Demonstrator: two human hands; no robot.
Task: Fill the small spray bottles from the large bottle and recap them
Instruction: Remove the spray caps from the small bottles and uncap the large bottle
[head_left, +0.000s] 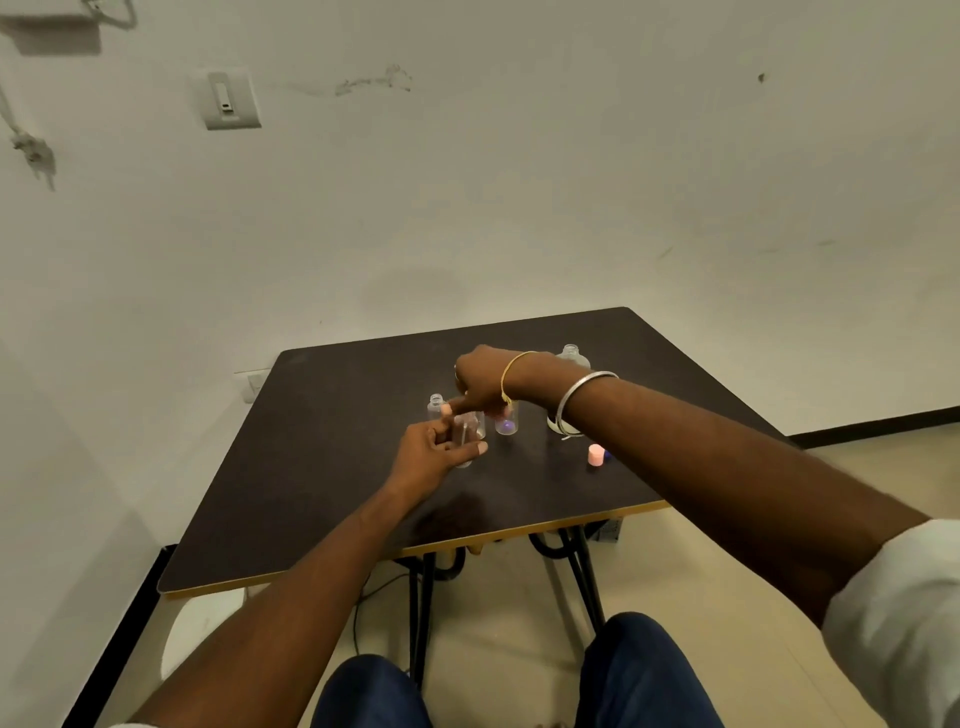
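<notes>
1. Currently the step in hand appears to be recapping: the left hand (423, 454) grips a small clear bottle (467, 434) standing near the middle of the worktop (322, 467), thumb and fingers curled round its body.
2. The right hand (485, 382) is directly above the bottle mouth with its fingers curled downward. They appear to pinch a spray cap, which the hand itself hides. A thin white tube (461, 434) shows inside the bottle.
3. Keep the bottle upright and firmly braced on the worktop. Guide the tube straight down, seat the cap squarely on the neck, then turn it until snug. A tilted cap is likely to cross-thread.
4. The bottle is transparent plastic, light and easy to tip. Its fill level cannot be read.
5. An uncapped small bottle (436, 406) stands just behind the left hand's fingers, and another (506, 425), showing a purple patch, stands just to the right.
6. The large bottle (571, 356), uncapped, stands behind the right wrist. A pink cap (595, 454) lies apart, nearer the front edge.
</notes>
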